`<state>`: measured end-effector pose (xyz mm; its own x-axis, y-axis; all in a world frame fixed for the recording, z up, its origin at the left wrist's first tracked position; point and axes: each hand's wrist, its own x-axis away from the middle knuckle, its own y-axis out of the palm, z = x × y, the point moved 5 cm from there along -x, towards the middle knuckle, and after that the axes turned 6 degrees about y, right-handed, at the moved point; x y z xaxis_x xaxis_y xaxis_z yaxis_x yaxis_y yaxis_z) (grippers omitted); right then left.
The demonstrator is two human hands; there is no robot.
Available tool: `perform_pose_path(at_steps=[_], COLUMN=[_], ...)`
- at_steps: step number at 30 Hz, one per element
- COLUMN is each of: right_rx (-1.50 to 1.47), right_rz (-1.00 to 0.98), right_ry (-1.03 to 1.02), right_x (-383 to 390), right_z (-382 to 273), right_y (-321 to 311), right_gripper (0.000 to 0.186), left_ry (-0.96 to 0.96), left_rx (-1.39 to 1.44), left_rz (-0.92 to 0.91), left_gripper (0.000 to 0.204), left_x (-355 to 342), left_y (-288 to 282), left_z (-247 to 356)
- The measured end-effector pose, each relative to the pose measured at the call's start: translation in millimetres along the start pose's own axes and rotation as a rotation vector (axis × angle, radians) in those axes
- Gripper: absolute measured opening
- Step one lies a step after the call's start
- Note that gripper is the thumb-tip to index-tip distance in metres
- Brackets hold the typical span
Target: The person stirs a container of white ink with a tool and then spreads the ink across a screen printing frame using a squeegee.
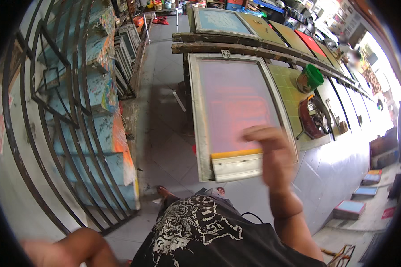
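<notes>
A screen-printing frame with pale mesh lies in front of me, and a reddish design shows through its lower half. Along its near end rests a squeegee with a yellow blade and a pale metal holder. My right hand is raised over the near right side of the frame, blurred, with its fingers stretched to the left and nothing seen in them. I cannot tell whether it touches the mesh. Low at the left edge, my left hand is heavily smeared, away from the frame, and its fingers cannot be made out.
A green bucket and a dark red round container of tools stand right of the frame. Dark wooden rails cross behind it, with another screen beyond. Metal bars and blue steps flank the left side.
</notes>
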<state>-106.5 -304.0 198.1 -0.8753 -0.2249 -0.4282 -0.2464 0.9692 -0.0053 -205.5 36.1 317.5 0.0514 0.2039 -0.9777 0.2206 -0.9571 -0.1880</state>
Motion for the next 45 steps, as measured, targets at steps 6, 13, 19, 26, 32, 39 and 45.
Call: perform_pose_path(at_steps=[6,13,19,26,32,39,45], right_rx=[-0.761,-0.707,-0.764,-0.47,-0.95,-0.927,-0.86], right_rz=[-0.153,-0.109,-0.088,-0.107,0.054,-0.015,-0.289], right_ry=[0.705,1.09,0.965,0.614,0.889,1.093,0.915], right_x=[-20.5,-45.1,-126.6,-274.8,-424.5,-517.2,-636.9], right_z=[168.8,267.4,279.9,369.7,418.7,485.7,551.7], right_y=[266.3,355.5,366.9,351.9,304.7,305.0,272.5], right_gripper=[0.058,0.08,0.083,0.078,0.094,0.088,0.087], left_ry=[-1.008,-0.759,-0.896,-1.236,-0.96,-0.827,-1.179], left_rx=[-0.093,-0.083,-0.12,0.037,0.159,-0.055,-0.078], left_rz=[-0.072,-0.299,-0.277,-0.113,-0.4,-0.471,-0.342], left_gripper=[0.08,0.101,0.101,0.105,0.101,0.092,0.097], left_x=[216.8,318.8,358.8,359.4,326.9,413.5,485.8], left_y=[29.5,-1.6,-24.7,6.3,43.7,28.0,24.0], left_z=[-72.6,-147.6,-239.7,-355.3,-490.9,-655.7,-833.0])
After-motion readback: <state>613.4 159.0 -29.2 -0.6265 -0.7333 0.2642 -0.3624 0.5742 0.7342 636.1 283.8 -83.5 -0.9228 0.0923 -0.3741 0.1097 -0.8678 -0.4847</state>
